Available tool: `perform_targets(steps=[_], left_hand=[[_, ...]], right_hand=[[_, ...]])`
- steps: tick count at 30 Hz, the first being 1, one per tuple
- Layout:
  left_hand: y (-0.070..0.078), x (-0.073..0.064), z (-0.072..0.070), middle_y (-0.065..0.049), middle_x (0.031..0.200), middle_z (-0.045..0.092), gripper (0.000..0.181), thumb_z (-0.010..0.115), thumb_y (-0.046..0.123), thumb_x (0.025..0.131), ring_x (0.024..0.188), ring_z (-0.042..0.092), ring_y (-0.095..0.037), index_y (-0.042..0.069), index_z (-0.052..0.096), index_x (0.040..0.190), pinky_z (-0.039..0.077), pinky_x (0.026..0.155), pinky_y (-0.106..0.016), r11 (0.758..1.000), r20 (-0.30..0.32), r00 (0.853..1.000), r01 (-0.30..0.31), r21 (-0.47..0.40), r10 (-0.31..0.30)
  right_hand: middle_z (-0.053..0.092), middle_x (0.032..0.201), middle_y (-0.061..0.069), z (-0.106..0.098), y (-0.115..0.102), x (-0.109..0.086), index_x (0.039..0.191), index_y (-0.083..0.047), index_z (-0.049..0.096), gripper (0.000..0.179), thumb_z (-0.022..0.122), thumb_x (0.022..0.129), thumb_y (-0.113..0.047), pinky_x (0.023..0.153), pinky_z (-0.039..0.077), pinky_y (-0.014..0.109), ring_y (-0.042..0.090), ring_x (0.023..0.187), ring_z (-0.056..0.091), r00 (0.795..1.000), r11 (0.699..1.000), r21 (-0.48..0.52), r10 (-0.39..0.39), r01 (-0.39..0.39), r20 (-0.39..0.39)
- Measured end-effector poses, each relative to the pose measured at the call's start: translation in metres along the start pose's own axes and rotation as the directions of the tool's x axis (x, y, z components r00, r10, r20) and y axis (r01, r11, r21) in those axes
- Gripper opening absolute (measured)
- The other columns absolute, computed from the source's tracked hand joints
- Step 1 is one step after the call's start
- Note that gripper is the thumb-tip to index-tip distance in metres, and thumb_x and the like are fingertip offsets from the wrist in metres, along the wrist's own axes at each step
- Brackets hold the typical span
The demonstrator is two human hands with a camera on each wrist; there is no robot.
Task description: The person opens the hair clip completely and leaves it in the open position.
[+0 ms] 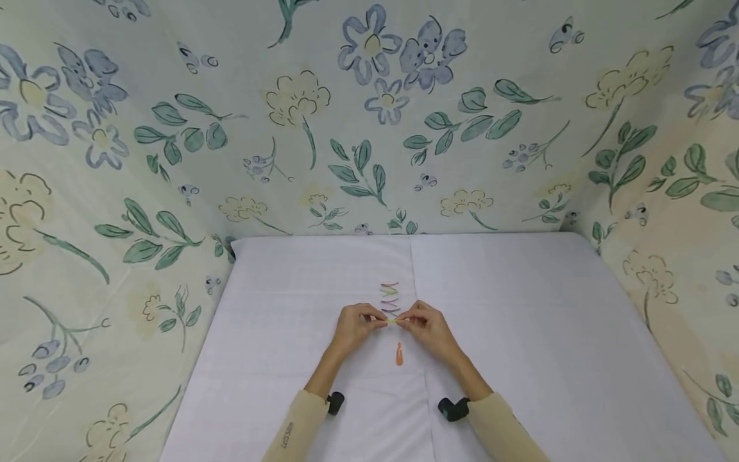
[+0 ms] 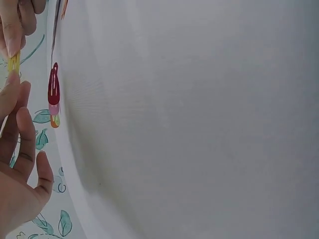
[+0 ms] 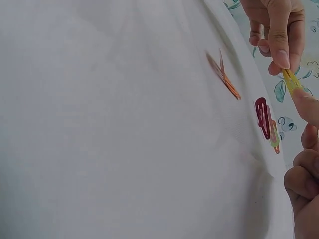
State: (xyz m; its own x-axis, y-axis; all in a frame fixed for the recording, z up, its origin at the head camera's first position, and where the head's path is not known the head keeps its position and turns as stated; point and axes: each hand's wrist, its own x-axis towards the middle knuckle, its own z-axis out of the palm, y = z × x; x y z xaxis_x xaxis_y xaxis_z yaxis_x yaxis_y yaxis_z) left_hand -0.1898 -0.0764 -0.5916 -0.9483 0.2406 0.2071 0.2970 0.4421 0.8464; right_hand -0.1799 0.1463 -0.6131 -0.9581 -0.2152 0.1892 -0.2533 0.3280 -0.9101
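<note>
Both hands meet over the middle of the white-sheeted table [image 1: 519, 308], a bit nearer the front edge than the back. Left hand [image 1: 353, 327] and right hand [image 1: 430, 328] each pinch one end of a small yellow snap hair clip [image 1: 392, 321], held just above the sheet between fingertips; wrist views confirm thumb-and-finger pinches on the yellow clip from both sides, other fingers curled loosely. Whether the clip is snapped open or closed is hard to tell, too small in every view. Just behind the hands, toward the back edge, a short row of hair clips [image 1: 389, 296] lies on the sheet along the centre seam, stacked one behind another, colours roughly orange, green, purple, dark red; exact count unclear, maybe four or five. The right wrist view shows the nearest as a dark red clip [image 3: 262, 117] with pink and orange ones overlapping behind it. One orange clip [image 1: 399, 353] lies alone in front of the hands, nearer the front edge, pointing lengthwise along the seam. Judged progress: several clips look already handled and lined up in the row, the yellow one is in hand now, and the lone orange one seems left, so likely near the end. Floral fabric walls [image 1: 369, 128] surround the table on three sides.
</note>
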Motion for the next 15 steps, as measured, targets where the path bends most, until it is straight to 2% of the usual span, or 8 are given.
perform_targets(steps=[3,5,10,13,15], left_hand=[[-0.0028,0.0004,0.0011,-0.001,0.082,0.080,0.009,0.090,0.012,0.077,0.068,0.063,-0.007,0.013,0.084,0.084,0.049,0.064,-0.017,0.999,-0.011,1.000,-0.009,0.039,0.009],[-0.0050,0.0011,0.0020,0.000,0.082,0.080,0.011,0.091,0.013,0.076,0.068,0.065,-0.009,0.013,0.084,0.084,0.049,0.068,-0.019,0.994,-0.023,0.999,-0.044,0.096,0.047],[-0.0069,0.0031,0.0046,0.004,0.079,0.078,0.014,0.093,0.019,0.074,0.071,0.067,-0.014,0.015,0.084,0.084,0.042,0.079,-0.030,0.957,-0.045,0.991,-0.110,0.267,0.126],[-0.0060,0.0042,0.0057,0.004,0.078,0.076,0.014,0.093,0.021,0.074,0.072,0.066,-0.016,0.016,0.084,0.084,0.039,0.080,-0.032,0.943,-0.045,0.992,-0.095,0.317,0.115],[-0.0055,0.0050,0.0062,0.004,0.077,0.075,0.015,0.093,0.021,0.074,0.072,0.066,-0.017,0.016,0.085,0.085,0.038,0.081,-0.032,0.943,-0.041,0.995,-0.074,0.323,0.092]], right_hand=[[0.061,0.081,0.002,0.0001,0.0006,0.0004,0.094,-0.018,0.083,0.007,0.083,0.087,-0.016,0.061,0.037,0.020,0.010,0.069,0.044,1.000,1.000,-0.017,0.014,-0.014,-0.002],[0.061,0.081,0.001,0.0003,0.0016,0.0009,0.094,-0.018,0.083,0.007,0.083,0.087,-0.016,0.061,0.037,0.020,0.010,0.069,0.044,1.000,0.999,-0.028,0.019,-0.019,-0.004],[0.061,0.080,-0.001,0.0019,0.0054,0.0032,0.094,-0.018,0.083,0.006,0.082,0.088,-0.017,0.061,0.038,0.020,0.009,0.068,0.044,1.000,0.998,-0.067,0.017,-0.018,-0.006],[0.061,0.080,-0.002,0.0028,0.0072,0.0042,0.094,-0.017,0.083,0.006,0.082,0.089,-0.016,0.060,0.038,0.020,0.009,0.068,0.044,1.000,0.996,-0.084,0.007,-0.008,-0.011],[0.062,0.080,-0.001,0.0034,0.0077,0.0046,0.094,-0.016,0.083,0.006,0.082,0.088,-0.015,0.059,0.038,0.020,0.009,0.067,0.044,1.000,0.997,-0.083,-0.001,0.000,-0.017]])
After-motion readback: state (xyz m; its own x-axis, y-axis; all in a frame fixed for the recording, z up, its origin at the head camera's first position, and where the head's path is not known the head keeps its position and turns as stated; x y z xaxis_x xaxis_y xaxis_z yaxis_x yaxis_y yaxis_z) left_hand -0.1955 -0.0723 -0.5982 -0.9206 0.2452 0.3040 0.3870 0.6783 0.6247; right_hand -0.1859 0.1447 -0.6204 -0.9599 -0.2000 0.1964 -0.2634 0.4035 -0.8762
